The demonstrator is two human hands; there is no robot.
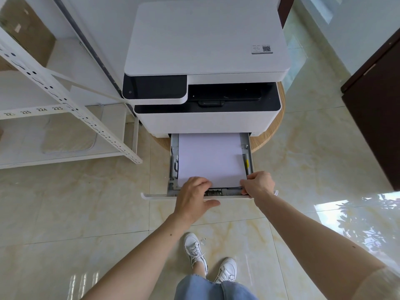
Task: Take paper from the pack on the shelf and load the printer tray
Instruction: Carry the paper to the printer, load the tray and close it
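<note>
Head cam, looking down. Printer sits on a round wood surface; tray pulled out toward the person, front lip over the floor.

Paper: white stack lying flat in tray, between the side guides, far edge under the printer body. Near edge reaches both hands.

Left hand: palm down on near-left part of the stack. Fingers loosely together, slightly curled, tips resting on the paper's near edge. Thumb splayed out to the right, below the tray's front lip. Not closed round anything; pressing or resting on paper, can't tell which.

Right hand: at near-right corner of tray. Fingers curled down over the corner area, tips at the paper's near-right edge and the tray's inner rail. Whether they pinch paper or just touch the rail: can't tell, tips partly hidden.

Shelf: white metal rack left of printer, number labels along one edge. Pack not made out on it.

Both feet in white shoes on tile, below the tray.
</note>
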